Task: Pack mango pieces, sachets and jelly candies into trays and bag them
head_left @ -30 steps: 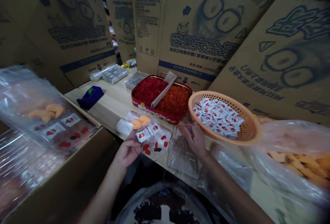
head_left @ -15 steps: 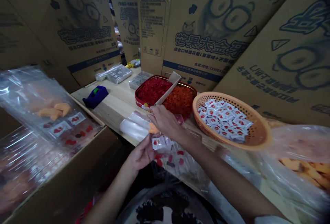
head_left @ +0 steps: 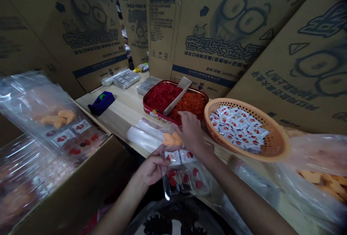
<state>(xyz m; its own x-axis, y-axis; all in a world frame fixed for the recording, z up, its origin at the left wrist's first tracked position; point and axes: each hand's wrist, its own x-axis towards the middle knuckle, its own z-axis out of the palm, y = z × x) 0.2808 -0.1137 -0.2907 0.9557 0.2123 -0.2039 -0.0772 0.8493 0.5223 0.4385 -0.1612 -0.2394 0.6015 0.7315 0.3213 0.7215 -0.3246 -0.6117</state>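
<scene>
My left hand [head_left: 153, 168] grips the left edge of a clear plastic tray pack [head_left: 182, 175] that holds orange candy pieces [head_left: 171, 139], two small white sachets [head_left: 179, 156] and several red gummies. My right hand [head_left: 191, 131] rests on the top right part of the same pack, fingers curled over its far edge beside the orange pieces. The pack hangs at the front edge of the wooden table [head_left: 123, 110].
A red tin [head_left: 151, 108] of red and orange candy with a cardboard divider stands behind the pack. An orange basket [head_left: 273, 144] of sachets sits to the right. Clear bags [head_left: 141, 135], a blue tape dispenser [head_left: 101, 102], stacked filled packs [head_left: 58, 126] and tall cartons surround the table.
My right hand left the empty trays on the right and came onto the pack's top. The pack has dropped lower and tilted towards me.
</scene>
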